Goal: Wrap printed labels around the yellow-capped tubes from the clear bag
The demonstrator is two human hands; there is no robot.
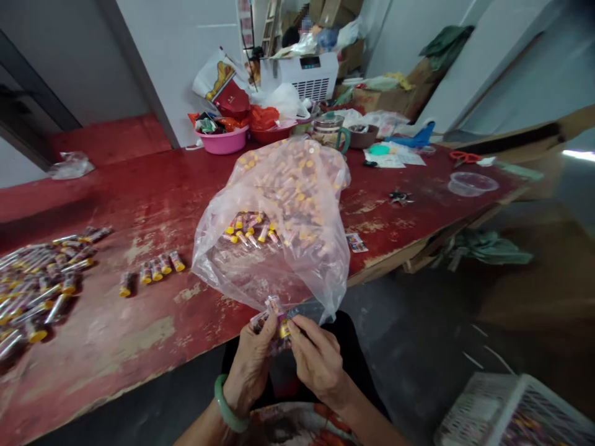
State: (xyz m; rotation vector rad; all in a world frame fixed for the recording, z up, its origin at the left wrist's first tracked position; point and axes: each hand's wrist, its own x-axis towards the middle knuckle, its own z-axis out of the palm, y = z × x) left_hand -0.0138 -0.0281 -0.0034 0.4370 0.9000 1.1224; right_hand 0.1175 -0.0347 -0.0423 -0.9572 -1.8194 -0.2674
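Left fingers: the left hand (251, 365) pinches a small packet (274, 317) from the left side, thumb and forefinger closed on its clear wrapper.
Right fingers: the right hand (316, 359) grips the same small packet from the right, fingertips closed on its yellow-capped end.
Packet position: it sits between the two hands, just below the tabletop's near edge and above the person's lap, touching the lower corner of the plastic bag (279, 223).
Wrist: a green bangle (226, 406) circles the left wrist.
Plastic bag: clear and crumpled, it stands on the tabletop (153, 186) directly in front of the hands, filled with many small yellow-capped tubes; its bottom corner hangs over the edge.
Loose row: four tubes (153, 269) lie on the tabletop to the left of the bag, side by side with one a little apart.
Pile: a larger heap of tubes (37, 285) lies at the far left of the tabletop.
Tabletop surface: red, worn, with pale scuffed patches.
Far end: a pink basin (223, 141), a lidded jar (329, 130), red-handled scissors (465, 157) and a clear bowl (471, 184) rest well apart from the hands.
Floor: a white basket (511, 415) stands at the lower right.
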